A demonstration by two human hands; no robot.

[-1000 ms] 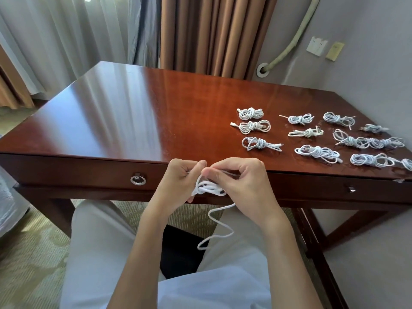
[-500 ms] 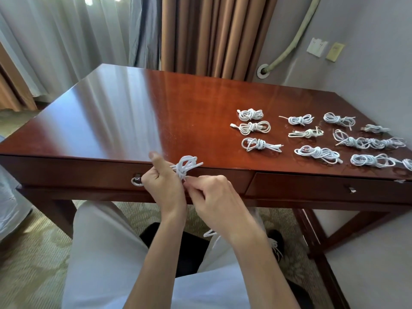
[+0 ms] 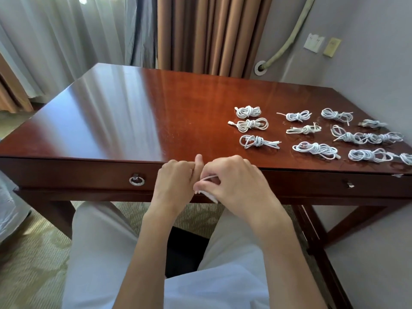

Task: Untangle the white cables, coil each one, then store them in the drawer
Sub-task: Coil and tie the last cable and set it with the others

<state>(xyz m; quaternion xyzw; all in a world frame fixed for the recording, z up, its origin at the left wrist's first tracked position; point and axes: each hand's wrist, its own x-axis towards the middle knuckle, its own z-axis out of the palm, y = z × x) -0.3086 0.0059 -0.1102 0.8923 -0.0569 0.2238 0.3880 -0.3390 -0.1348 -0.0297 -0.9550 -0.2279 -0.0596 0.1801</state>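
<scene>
Polished reddish wooden surface (image 3: 133, 121) against a grey wall, with tan curtains (image 3: 211, 34) behind. Coiled white cables (image 3: 312, 132), each knotted into a small looped bundle, lie in rows at its right. Before the closed drawer (image 3: 89, 177) with its metal ring pull (image 3: 136, 180), left hand (image 3: 176, 181) and right hand (image 3: 231, 186), fingers curled, together pinch a thin white cable (image 3: 208, 177), mostly hidden between them.

White cable (image 3: 208, 177) between both hands
</scene>
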